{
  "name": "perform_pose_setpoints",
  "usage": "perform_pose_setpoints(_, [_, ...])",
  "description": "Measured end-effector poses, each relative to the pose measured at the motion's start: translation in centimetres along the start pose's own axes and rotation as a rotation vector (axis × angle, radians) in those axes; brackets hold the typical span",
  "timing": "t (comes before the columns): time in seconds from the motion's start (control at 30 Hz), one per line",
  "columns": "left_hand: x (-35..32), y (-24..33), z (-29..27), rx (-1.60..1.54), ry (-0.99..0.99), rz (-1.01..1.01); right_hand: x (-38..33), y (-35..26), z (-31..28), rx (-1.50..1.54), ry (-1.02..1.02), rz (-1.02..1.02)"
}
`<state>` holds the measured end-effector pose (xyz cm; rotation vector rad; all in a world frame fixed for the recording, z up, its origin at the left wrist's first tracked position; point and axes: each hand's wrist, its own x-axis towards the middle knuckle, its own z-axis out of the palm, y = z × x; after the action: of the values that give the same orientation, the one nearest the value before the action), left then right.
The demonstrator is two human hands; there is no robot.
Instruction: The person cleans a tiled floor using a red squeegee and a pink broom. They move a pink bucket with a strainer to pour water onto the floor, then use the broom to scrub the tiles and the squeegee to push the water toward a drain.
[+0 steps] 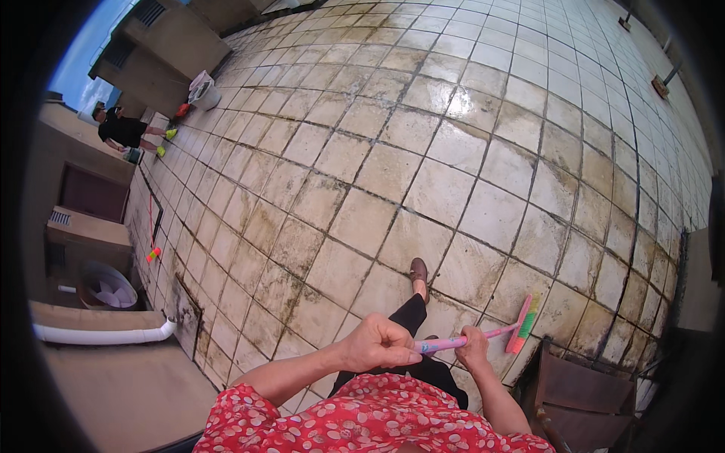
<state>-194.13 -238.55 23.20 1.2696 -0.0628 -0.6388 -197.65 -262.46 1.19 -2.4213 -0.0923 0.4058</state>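
Left hand (375, 343) and right hand (474, 349) are closed around pink broom (483, 332) handle, lower centre | bristle head is held above tiled floor (393, 166) | judged light, stiff; best gripped mid-handle

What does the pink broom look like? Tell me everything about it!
The broom has a long, thin pink handle, probably plastic, with a pale blue patch near its end. Its flat head has bright pink, orange and green bristles and rests on the stained, damp-looking tiled floor, low on the right beside a rusty brown metal hatch. The handle lies almost level across the view. The left hand is closed around its end, and the right hand holds it farther along, fingers wrapped round.
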Motion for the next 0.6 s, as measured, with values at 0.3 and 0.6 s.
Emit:
perform_pose_setpoints(0.3, [9.3, 19.4, -8.1, 0.722, -0.079, 0.425, 26.1, -16.4, -0.1, 0.335, 0.264, -0.435])
perform_pose_setpoints(0.6, [12.8, 22.4, -15.2, 0.703, 0.009, 0.582, 42.2, -22.5, -6.9, 0.242, 0.330, -0.754])
